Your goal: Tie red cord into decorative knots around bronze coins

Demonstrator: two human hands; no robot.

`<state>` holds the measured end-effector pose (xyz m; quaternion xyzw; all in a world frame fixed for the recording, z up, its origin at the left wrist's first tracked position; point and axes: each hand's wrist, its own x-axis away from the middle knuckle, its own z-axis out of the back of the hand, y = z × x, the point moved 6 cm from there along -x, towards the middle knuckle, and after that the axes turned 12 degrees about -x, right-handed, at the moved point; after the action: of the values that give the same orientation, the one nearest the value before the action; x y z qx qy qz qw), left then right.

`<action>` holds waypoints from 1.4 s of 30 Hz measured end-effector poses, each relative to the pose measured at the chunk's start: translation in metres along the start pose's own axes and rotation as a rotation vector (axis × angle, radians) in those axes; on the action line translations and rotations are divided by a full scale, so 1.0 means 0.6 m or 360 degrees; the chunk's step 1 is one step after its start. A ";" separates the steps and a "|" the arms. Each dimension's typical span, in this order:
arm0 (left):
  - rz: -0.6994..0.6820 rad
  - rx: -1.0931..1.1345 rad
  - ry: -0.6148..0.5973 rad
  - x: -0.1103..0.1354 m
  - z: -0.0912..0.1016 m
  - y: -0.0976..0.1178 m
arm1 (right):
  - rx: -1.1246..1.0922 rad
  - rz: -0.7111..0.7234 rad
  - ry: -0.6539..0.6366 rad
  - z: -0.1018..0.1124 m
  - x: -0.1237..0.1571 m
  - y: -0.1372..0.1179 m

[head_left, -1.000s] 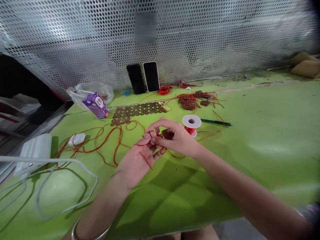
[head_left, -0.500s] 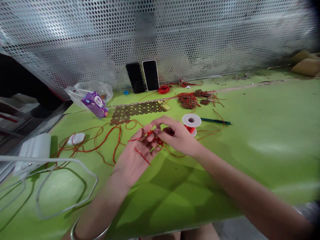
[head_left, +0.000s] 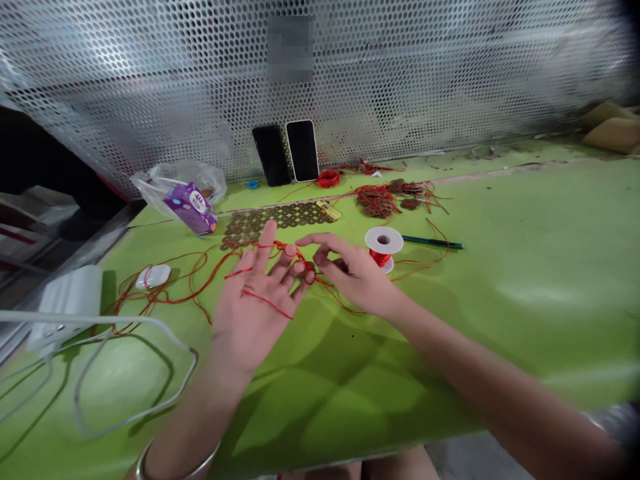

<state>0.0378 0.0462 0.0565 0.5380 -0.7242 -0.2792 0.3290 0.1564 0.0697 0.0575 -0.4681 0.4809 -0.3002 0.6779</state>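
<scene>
Nearest, the front edge of the smooth bright-green tabletop [head_left: 525, 280] runs out of view at lower left. Thin red cord [head_left: 270, 305] loops around the palm-up left hand's [head_left: 255, 303] spread fingers. The bent right hand [head_left: 357, 275] is just beside; whether it pinches cord I cannot tell. Beyond, it partly hides a white plastic spool [head_left: 384, 249]; broad green surface stretches rightward, bounded by perforated metal panelling [head_left: 410, 80].

- The left hand [head_left: 257, 293] was palm-up, left of the spool [head_left: 384, 241], index finger extended.
- The right hand [head_left: 353, 273] was just beside the spool, fingers partly bent.
</scene>
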 end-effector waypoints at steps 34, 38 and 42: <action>-0.0722 -0.0687 -0.0127 0.009 -0.005 0.020 | 0.0317 -0.0037 0.0014 -0.005 0.013 -0.005; -0.0640 -0.0890 -0.0254 0.008 -0.016 0.008 | 0.0157 -0.0072 0.0136 0.016 0.010 -0.006; -0.0639 -0.0945 -0.0340 0.010 -0.022 0.002 | -0.0227 -0.0290 0.0079 0.027 0.004 0.016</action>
<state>0.0460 0.0402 0.0667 0.5184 -0.5220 -0.5905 0.3319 0.1720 0.0767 0.0493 -0.5494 0.4731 -0.3371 0.6006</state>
